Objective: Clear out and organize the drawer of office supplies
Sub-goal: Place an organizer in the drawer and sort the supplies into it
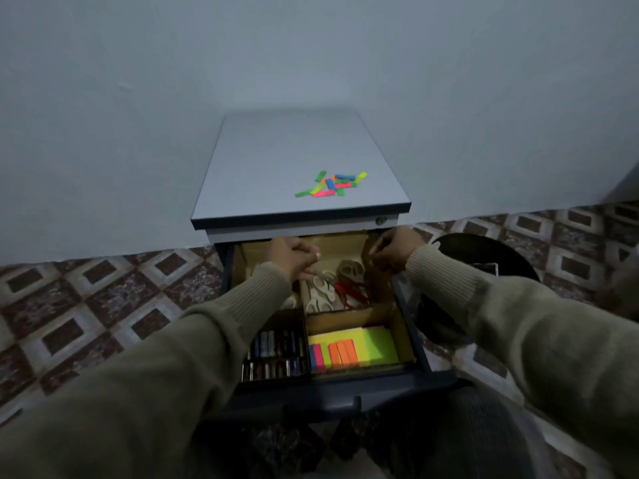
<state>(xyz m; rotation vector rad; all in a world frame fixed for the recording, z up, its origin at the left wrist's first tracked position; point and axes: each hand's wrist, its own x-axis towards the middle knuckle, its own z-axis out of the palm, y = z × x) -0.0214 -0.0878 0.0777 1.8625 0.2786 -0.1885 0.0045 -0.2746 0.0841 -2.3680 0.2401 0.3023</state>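
Observation:
The open drawer [420,344] of a grey cabinet holds a cardboard organiser [397,326]. My left hand [294,254] is curled over the back middle divider and seems to grip the blade end of white-handled scissors [323,293]. My right hand [394,252] has its fingers curled on the organiser's right back wall [378,281]. More white-handled scissors [350,269] and red-handled scissors [349,292] lie in the back right compartment. Batteries [273,356] fill the front left one. Sticky notes [352,349] in yellow, green, orange and pink lie in the front right one.
Several small coloured sticky flags [332,184] lie scattered on the cabinet top [269,174]. A dark round bin [484,250] stands on the patterned tile floor to the right of the cabinet. A plain wall is behind.

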